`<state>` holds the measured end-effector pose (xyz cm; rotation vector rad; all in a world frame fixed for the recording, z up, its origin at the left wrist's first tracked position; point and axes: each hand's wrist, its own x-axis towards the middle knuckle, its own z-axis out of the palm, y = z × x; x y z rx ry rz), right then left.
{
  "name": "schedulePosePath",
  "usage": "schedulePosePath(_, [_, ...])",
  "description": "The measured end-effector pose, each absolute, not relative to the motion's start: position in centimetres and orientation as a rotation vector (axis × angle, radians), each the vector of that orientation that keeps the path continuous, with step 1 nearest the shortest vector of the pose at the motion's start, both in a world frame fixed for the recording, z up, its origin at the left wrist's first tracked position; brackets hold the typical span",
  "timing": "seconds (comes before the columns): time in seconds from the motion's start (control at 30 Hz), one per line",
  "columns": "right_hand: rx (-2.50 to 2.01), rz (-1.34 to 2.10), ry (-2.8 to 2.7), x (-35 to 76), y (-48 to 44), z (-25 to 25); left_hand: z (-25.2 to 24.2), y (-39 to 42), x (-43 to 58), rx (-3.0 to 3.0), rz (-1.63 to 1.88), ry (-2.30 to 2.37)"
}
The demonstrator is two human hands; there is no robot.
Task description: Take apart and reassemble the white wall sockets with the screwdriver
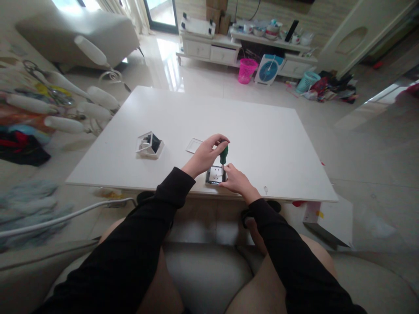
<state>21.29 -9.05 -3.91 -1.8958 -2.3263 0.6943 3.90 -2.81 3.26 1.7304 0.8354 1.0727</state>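
Observation:
My left hand [209, 150] is closed around the top of a screwdriver [224, 155] with a green handle. The screwdriver stands nearly upright, its shaft pointing down at the right side of a wall socket [216, 175]. This socket has a white face with slots and a dark frame, and lies face up near the table's front edge. My right hand [237, 179] grips the socket's right side, thumb and fingers close to the shaft. The screwdriver's tip is hidden by the right fingers. Behind my left hand lies a flat, pale rectangular frame [193, 145], partly covered.
The white table [248, 131] spreads out ahead. On its left sits a white box-like item [150, 145] with dark parts. A small clear piece [266, 190] lies near the front edge at right. A white rack with padded arms [94, 110] stands beyond the left edge.

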Motion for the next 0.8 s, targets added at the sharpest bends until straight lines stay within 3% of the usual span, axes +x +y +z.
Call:
schedulePosePath(0.47, [-1.665, 0.843, -2.146, 22.2, -8.1, -6.6, 3.9, -3.9, 4.0, 1.707, 1.067, 0.830])
schedulePosePath(0.8, [-1.757, 0.755, -2.204, 21.1, -8.8, -4.6, 4.7, -3.5, 2.6, 1.662, 0.956, 0.712])
